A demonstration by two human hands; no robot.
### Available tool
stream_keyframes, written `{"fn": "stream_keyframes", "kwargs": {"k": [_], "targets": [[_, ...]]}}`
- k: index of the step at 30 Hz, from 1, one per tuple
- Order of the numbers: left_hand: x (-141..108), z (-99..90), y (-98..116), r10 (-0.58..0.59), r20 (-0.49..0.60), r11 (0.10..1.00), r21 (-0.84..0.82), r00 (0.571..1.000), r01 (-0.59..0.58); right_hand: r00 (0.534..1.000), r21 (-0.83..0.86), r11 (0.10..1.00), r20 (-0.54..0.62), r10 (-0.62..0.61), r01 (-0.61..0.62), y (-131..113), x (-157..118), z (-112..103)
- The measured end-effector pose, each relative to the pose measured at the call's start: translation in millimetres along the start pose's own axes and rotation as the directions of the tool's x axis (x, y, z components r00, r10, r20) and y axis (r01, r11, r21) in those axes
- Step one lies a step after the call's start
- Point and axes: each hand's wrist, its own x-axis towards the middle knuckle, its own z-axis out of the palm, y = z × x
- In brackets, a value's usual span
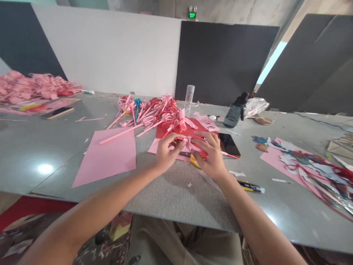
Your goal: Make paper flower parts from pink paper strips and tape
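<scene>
Both hands meet over the middle of the grey table [171, 195]. My left hand [166, 150] pinches a small pink paper flower piece [189, 144] from the left, and my right hand [211, 154] grips the same piece from the right, fingers curled over it. Under my right hand a bit of yellow [194, 161] shows, and I cannot tell what it is. Just beyond my hands lies a red paper sheet [193, 130] with curled pink paper on it. A pile of finished pink and red paper flowers on stems [149, 110] lies behind that.
A large pink sheet [107, 156] lies to the left. A dark phone [228, 144] sits right of my hands, a yellow-black cutter [249, 186] nearer the front. A clear bottle [189, 98] and dark bottle [234, 110] stand behind. Coloured paper cut-outs [309, 163] lie right, more pink flowers [30, 88] far left.
</scene>
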Motion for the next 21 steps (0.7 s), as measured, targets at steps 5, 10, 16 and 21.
{"fn": "stream_keyframes", "kwargs": {"k": [5, 10, 16, 21], "targets": [[1, -0.9, 4, 0.100, -0.062, 0.995, 0.012, 0.993, -0.100, 0.997, 0.060, 0.995, -0.033, -0.076, 0.078, -8, 1, -2], [-2, 0.9, 1, -0.057, -0.014, 0.986, -0.156, 0.998, 0.054, 0.995, 0.080, 0.992, -0.031, -0.092, 0.095, -12, 0, 0], [-4, 3.6, 3, -0.138, 0.064, 0.955, -0.256, 0.988, 0.150, 0.997, 0.066, 0.996, -0.056, -0.049, 0.053, -13, 0, -1], [-1, 3.8, 9, -0.196, 0.070, 0.941, -0.268, 0.978, 0.208, 0.998, 0.019, 1.000, -0.053, -0.018, 0.019, -12, 0, -1]]}}
